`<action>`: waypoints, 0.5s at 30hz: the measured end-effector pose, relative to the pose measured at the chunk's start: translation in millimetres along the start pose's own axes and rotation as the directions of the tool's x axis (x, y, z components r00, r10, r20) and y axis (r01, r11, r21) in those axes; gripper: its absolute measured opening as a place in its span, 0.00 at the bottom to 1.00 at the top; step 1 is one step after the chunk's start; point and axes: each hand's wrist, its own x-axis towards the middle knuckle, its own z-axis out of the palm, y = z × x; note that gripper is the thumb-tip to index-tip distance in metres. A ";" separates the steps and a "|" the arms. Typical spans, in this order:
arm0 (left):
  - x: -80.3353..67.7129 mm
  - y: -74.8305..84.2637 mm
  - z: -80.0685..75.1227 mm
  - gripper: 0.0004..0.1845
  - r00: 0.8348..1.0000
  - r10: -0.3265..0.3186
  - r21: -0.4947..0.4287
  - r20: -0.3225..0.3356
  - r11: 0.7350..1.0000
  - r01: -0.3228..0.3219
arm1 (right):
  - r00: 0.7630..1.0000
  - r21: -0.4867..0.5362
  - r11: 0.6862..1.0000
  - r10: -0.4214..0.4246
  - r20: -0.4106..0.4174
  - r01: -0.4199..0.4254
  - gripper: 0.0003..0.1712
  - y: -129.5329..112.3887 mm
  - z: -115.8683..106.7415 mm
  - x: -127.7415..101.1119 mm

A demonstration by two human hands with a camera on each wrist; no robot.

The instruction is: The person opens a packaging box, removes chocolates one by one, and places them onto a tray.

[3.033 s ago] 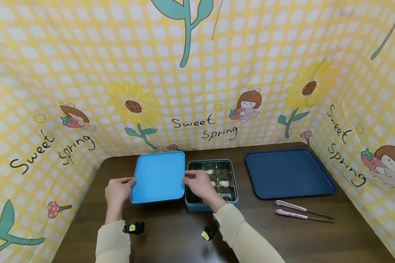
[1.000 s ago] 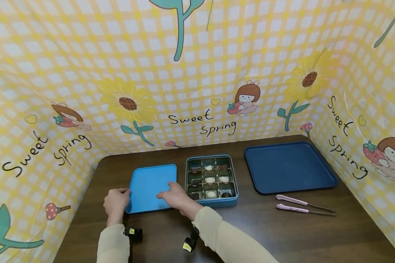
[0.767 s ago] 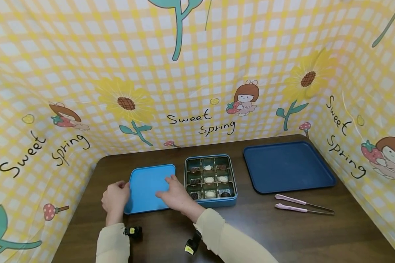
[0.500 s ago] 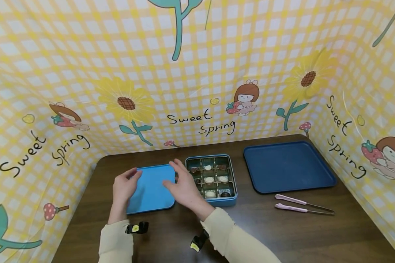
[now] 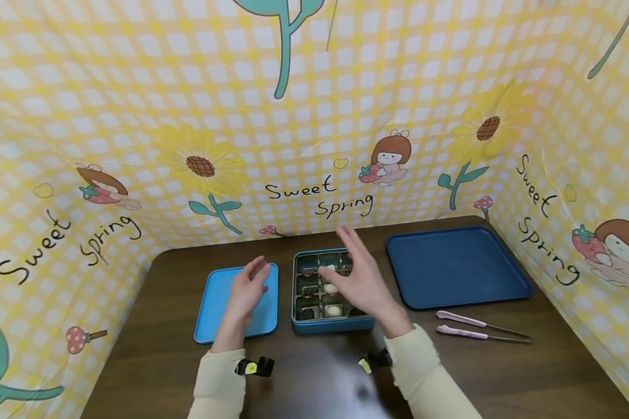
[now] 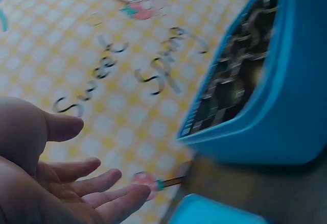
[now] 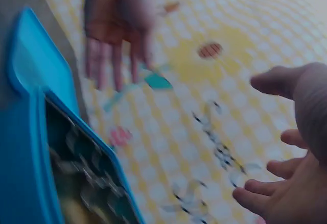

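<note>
A light blue lid (image 5: 215, 305) lies flat on the table at the left, inner side up by its raised rim. Over its right part my left hand (image 5: 247, 294) hovers with fingers relaxed, holding nothing. Right of the lid stands a blue tin (image 5: 332, 327), uncovered, its clear insert split into compartments with dark and white chocolates (image 5: 334, 311). My right hand (image 5: 364, 282) is above the tin, fingers spread and nothing in them, hiding its right compartments. In the left wrist view the tin (image 6: 286, 142) is blurred beside the left palm (image 6: 41, 193).
A dark blue tray (image 5: 458, 267) lies at the back right of the brown table (image 5: 304, 372). In front of it are tongs (image 5: 463, 333) with pink handles, their metal ends pointing right. A yellow checked cloth (image 5: 293, 134) walls the table's back and sides.
The lid, held in both hands beside the tin earlier, was lowered onto the table and let go. Both hands then lifted and moved right, the right one to above the tin.
</note>
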 end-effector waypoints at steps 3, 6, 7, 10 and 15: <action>1.2 -9.2 14.5 0.29 1.000 -0.002 -0.020 0.026 1.000 0.002 | 0.999 -0.071 0.997 0.031 0.006 -0.031 0.54 4.3 -27.3 -6.2; 1.5 -17.8 26.7 0.30 0.999 -0.008 -0.037 0.036 0.999 0.010 | 0.998 -0.136 0.988 0.068 0.000 -0.068 0.56 10.4 -53.6 -12.6; 1.2 -20.1 29.8 0.30 0.999 -0.010 -0.039 0.035 0.999 0.012 | 0.997 -0.146 0.986 0.082 -0.006 -0.082 0.56 13.1 -61.8 -15.0; -0.3 -26.9 38.1 0.29 0.999 -0.030 -0.033 0.027 0.999 0.031 | 0.991 -0.162 0.978 0.127 -0.039 -0.132 0.54 24.3 -84.4 -24.1; -2.3 -35.8 50.6 0.28 0.999 -0.045 -0.001 0.017 0.999 0.045 | 0.972 -0.180 0.961 0.189 -0.138 -0.212 0.50 46.2 -115.5 -46.2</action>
